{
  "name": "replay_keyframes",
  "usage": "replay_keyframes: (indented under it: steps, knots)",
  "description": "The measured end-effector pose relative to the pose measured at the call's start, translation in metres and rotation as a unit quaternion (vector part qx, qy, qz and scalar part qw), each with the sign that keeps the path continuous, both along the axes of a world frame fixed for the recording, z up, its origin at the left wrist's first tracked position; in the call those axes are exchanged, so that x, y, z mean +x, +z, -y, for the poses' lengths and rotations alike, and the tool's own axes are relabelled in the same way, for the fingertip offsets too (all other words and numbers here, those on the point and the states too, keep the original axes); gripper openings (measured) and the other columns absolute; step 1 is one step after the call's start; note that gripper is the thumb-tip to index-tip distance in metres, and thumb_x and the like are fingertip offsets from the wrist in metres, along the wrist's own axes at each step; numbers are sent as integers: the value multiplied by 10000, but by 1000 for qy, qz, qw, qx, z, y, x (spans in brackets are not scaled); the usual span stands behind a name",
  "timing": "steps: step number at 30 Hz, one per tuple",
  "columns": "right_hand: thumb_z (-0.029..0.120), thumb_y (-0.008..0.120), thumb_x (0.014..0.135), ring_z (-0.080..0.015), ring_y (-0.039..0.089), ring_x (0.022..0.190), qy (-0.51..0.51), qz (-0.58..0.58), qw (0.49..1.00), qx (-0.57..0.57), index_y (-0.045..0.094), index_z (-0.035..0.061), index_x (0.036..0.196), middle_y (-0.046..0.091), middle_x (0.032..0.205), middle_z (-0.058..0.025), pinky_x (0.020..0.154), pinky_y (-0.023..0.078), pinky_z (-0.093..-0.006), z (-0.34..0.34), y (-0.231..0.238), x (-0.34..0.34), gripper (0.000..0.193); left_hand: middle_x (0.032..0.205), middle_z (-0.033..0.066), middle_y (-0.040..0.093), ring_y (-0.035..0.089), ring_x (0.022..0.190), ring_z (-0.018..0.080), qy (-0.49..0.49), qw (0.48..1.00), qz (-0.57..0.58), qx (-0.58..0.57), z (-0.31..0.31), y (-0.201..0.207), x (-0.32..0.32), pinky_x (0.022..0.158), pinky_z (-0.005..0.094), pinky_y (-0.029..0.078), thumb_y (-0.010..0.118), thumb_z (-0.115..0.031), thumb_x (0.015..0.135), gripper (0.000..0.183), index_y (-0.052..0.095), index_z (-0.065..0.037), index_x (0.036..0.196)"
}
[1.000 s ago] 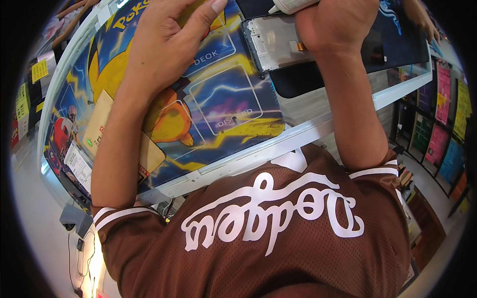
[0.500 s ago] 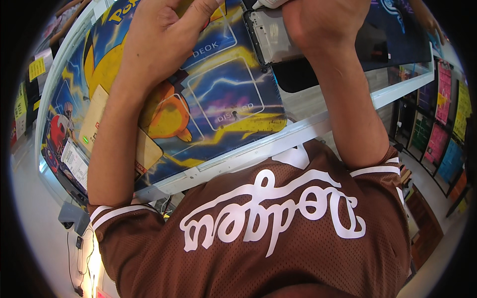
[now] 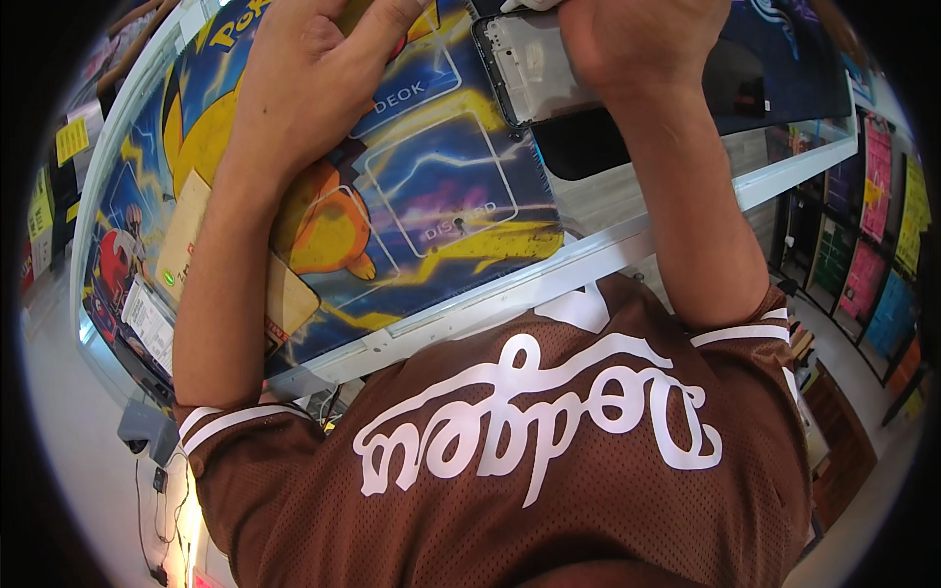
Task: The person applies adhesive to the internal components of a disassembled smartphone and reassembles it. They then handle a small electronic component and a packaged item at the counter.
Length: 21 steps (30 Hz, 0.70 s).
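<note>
At the top edge, my right hand (image 3: 637, 44) is closed round a white nozzle-tipped bottle (image 3: 534, 4), most of which is hidden by the hand or cut off by the frame. Its narrow tip points left, over the upper rim of an opened flat electronic device (image 3: 549, 73) with a black border and a grey metal inside. My left hand (image 3: 319, 69) is over the printed play mat (image 3: 446, 181), left of the device, its thumb reaching right. The other fingers run out of the picture, so what they touch cannot be seen.
The mat lies on a glass counter with a white metal edge (image 3: 470, 309) against my body. A tan card-like piece (image 3: 289, 304) lies beneath my left forearm. Beside the device are a black pad (image 3: 578, 147) and another dark mat (image 3: 735, 78). Shelves with coloured sheets (image 3: 867, 196) stand right.
The white tip sits slightly higher in the picture and shows less. Mat and device appear shifted a little left. Both hands stay in nearly the same places.
</note>
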State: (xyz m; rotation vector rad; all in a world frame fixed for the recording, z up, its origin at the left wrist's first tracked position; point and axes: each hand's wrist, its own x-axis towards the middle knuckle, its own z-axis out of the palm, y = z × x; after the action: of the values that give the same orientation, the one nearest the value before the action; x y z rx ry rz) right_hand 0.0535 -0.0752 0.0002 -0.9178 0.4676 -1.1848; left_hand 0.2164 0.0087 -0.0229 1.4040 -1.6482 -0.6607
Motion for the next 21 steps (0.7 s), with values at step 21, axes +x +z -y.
replay_keyframes:
  steps: [21]
  knots:
    - [419, 512, 1046, -133, 504, 527, -15, 4, 999, 27, 461, 119, 783, 448, 604, -9, 571, 467, -280, 2, 1, -3, 403, 1144, 75, 587, 561, 780, 86, 9, 997, -62, 43, 0, 4, -3, 624, 214, 447, 595, -102, 989, 192, 700, -9, 1121]
